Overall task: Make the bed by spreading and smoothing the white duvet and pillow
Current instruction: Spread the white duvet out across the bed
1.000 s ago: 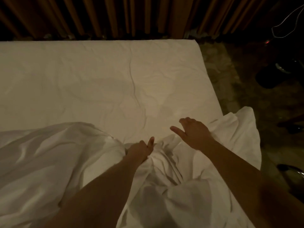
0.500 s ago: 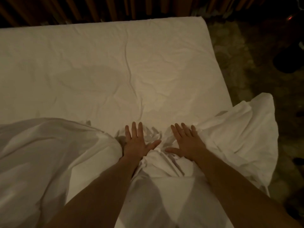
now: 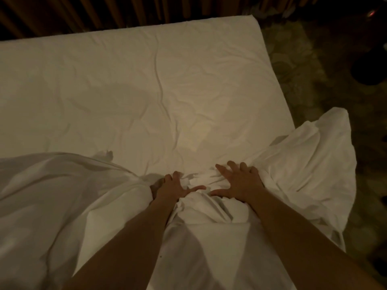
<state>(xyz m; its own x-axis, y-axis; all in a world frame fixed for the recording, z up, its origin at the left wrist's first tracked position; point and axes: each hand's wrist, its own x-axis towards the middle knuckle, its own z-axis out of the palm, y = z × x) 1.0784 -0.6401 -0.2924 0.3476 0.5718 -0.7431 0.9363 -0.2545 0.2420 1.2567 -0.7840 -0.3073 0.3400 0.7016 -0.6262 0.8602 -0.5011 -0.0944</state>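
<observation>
duvet point(image 3: 209, 237): white, bunched in heavy folds along the near edge of the bed, filling the frame from 9 o'clock round through 6 o'clock to 3 o'clock; its far edge is gathered into a crumpled knot just ahead of the two hands
duvet, right part: a puffed corner at 3 o'clock hangs past the bed's right edge, over the floor
duvet, left part: a smooth rounded mound at 8 o'clock, lying on the sheet
bed point(image 3: 146, 91): covered by a creased white sheet, bare from the centre up to 12 o'clock; one long wrinkle runs from 12 o'clock down toward the centre
left hand point(image 3: 173, 188): palm down on the knot of duvet, just left of centre toward 6 o'clock; fingers curled into the cloth and gripping a fold, thumb stretched out to the right
right hand point(image 3: 240, 181): palm down on the duvet just right of the left hand, the two thumbs near each other but apart; fingers spread wide and slightly bent, pressing on the cloth, not closed round it
forearms: both bare, reaching in from 6 o'clock and 5 o'clock over the duvet
curtain point(image 3: 125, 13): dark pleated, behind the far edge of the bed at 12 o'clock
floor point(image 3: 303, 70): dim patterned carpet at 2 o'clock, beside the bed; dark shapes there too dim to tell
pillow: cannot tell it apart from the bunched white cloth
</observation>
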